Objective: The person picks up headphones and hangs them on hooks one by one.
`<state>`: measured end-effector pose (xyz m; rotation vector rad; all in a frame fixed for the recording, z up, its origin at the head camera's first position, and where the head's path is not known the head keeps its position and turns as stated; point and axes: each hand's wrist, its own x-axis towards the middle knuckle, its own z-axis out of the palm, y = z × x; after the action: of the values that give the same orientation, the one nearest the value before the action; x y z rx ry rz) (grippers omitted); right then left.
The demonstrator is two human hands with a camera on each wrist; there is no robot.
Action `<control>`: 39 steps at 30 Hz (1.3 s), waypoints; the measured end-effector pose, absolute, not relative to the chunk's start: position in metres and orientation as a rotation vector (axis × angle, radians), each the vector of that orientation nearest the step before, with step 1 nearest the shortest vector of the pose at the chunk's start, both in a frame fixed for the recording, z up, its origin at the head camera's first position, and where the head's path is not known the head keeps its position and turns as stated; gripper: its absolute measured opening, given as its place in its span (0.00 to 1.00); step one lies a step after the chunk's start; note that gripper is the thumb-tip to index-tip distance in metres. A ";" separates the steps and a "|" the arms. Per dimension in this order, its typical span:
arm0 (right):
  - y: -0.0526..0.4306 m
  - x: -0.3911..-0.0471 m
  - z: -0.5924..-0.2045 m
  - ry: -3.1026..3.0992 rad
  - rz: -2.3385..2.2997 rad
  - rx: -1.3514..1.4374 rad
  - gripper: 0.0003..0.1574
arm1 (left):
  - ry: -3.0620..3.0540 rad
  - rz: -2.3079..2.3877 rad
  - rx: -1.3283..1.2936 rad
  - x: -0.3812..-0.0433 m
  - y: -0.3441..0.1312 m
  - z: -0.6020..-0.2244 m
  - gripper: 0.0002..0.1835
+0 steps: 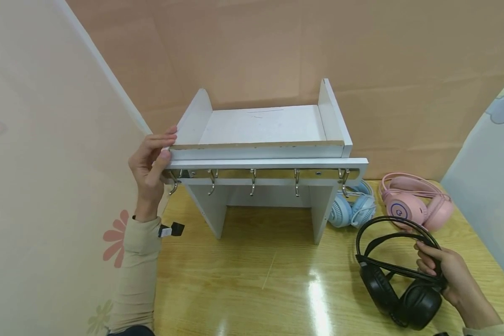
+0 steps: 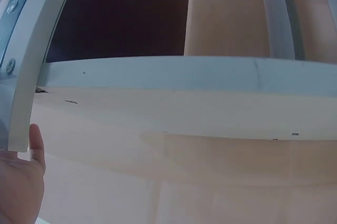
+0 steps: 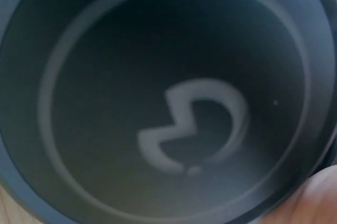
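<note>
A white shelf rack (image 1: 260, 123) with a row of several metal hooks (image 1: 253, 182) along its front rail stands against the back wall. My left hand (image 1: 151, 163) grips its upper left corner, fingers over the side and thumb at the front. The left wrist view shows the same hand (image 2: 21, 187) at the end of the white board (image 2: 23, 103). At the lower right, my right hand (image 1: 449, 273) holds black headphones (image 1: 420, 298) by the headband side, ear cups hanging down. One ear cup (image 3: 158, 103) with a pale logo fills the right wrist view.
Light blue headphones (image 1: 353, 207) lie beside the rack's right leg. Pink headphones (image 1: 416, 205) sit farther right, just behind the black pair. The yellow wooden table (image 1: 243, 289) is bounded by a patterned wall (image 1: 59, 186) on the left and another on the right.
</note>
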<state>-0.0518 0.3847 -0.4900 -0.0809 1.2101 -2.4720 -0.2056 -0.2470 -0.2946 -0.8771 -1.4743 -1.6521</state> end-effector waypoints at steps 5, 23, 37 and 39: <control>0.381 -0.048 -0.486 1.336 -2.448 -0.094 0.20 | -1.481 -1.684 -0.881 -0.204 -0.248 -0.294 0.15; 0.360 -0.034 -0.464 1.750 -2.483 0.066 0.27 | -1.479 -1.663 -0.878 -0.204 -0.246 -0.294 0.15; 0.346 -0.030 -0.455 2.039 -2.424 0.121 0.26 | -1.458 -1.667 -0.877 -0.204 -0.244 -0.295 0.13; 0.345 -0.029 -0.454 2.047 -2.431 0.100 0.27 | -1.453 -1.664 -0.874 -0.205 -0.242 -0.296 0.13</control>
<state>-0.0289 0.3450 -0.4543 0.0997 2.0471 -2.4310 -0.2051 -0.2423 -0.2960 -0.8744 -1.4534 -1.6637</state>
